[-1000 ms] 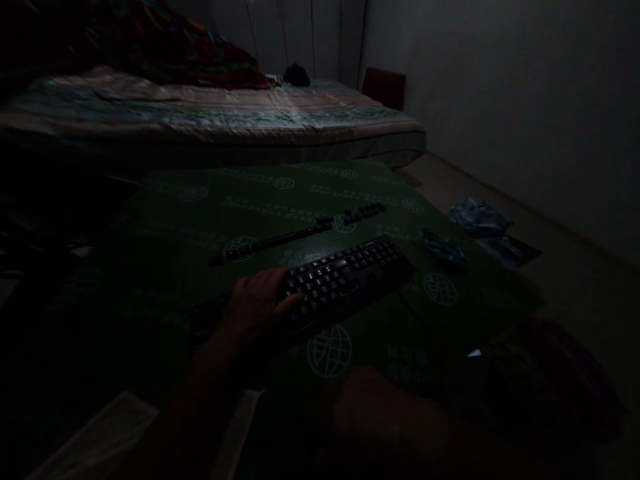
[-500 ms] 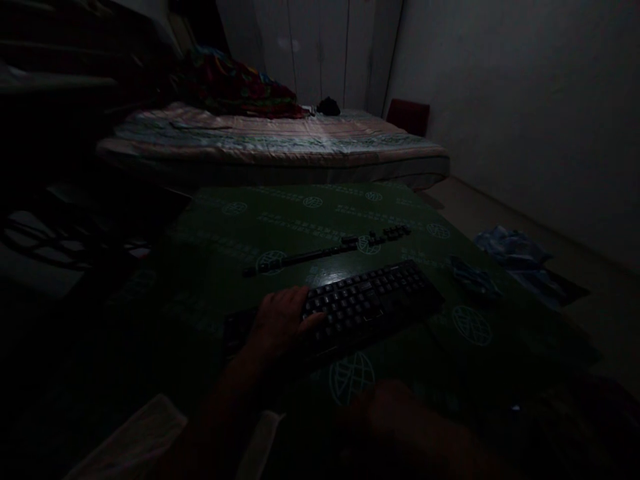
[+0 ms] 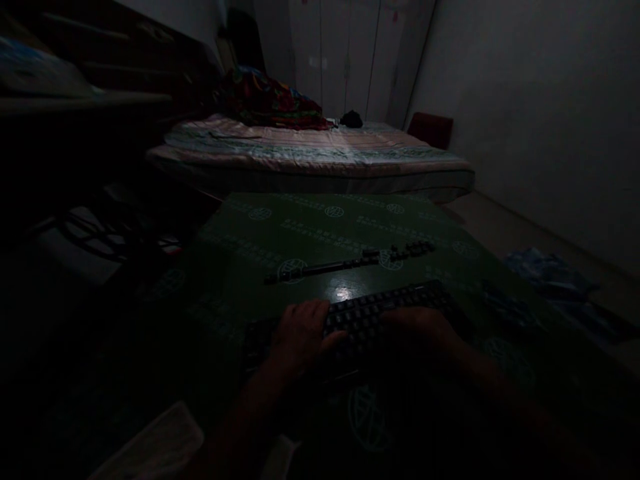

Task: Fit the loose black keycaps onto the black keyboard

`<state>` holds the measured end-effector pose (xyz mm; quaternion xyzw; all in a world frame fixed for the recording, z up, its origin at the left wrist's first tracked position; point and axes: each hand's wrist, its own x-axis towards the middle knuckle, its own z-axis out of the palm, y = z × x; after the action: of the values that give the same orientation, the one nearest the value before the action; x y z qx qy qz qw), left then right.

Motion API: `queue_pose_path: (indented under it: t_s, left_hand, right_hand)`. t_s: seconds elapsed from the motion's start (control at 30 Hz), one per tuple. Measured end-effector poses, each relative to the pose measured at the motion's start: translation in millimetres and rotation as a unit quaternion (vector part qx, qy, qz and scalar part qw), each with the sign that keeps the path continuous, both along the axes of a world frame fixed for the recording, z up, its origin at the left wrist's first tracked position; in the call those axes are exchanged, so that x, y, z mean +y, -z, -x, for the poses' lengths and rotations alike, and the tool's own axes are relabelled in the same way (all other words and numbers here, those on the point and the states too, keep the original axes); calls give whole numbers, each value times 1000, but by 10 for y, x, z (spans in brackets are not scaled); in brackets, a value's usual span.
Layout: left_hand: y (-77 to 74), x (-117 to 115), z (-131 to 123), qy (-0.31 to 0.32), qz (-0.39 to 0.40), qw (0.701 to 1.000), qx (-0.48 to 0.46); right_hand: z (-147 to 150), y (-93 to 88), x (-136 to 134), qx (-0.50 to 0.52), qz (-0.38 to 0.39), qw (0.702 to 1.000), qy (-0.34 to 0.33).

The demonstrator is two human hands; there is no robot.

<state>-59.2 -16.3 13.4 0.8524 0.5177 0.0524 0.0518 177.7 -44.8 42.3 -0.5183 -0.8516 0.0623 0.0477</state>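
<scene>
In a very dark room a black keyboard lies on a green printed sheet spread on the floor. My left hand rests on the keyboard's left end with its fingers curled loosely over the keys. My right hand lies on the right half of the keyboard, palm down, its fingers too dark to make out. Beyond the keyboard lies a row of loose black keys and a long dark strip.
A low mattress with a striped sheet and a heap of coloured cloth lies behind the green sheet. A red object stands by the far wall. Blue crumpled plastic lies on the floor at right. Pale fabric sits near my left arm.
My right hand has come up from below the keyboard and now lies on its right half. The view has swung left and upward. My left hand has stayed on the keyboard.
</scene>
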Motion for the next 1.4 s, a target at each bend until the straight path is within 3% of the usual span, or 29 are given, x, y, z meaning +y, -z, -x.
queue_pose_path:
  t_s: [0.13,0.3,0.6,0.93,1.4]
  left_hand:
    - [7,-7,7,-1,1,1000,-12]
    - [29,-23,15,-2,-16,1000,-20]
    - [-5,-45,9,-12,6,1000,-23]
    - [-13,-52,3,-19,18,999,-27]
    - [42,-48,25,-7,-8,999,-37]
  right_hand:
    - [-101,-81,380,-42,-5,998,41]
    - [-187,-58,914,-72,-21,993,88]
    - [-244,12,1644,-123,-15,989,84]
    - [-193,70,2042,-158,53,985,32]
    - [-147,147,2171,-226,117,966,48]
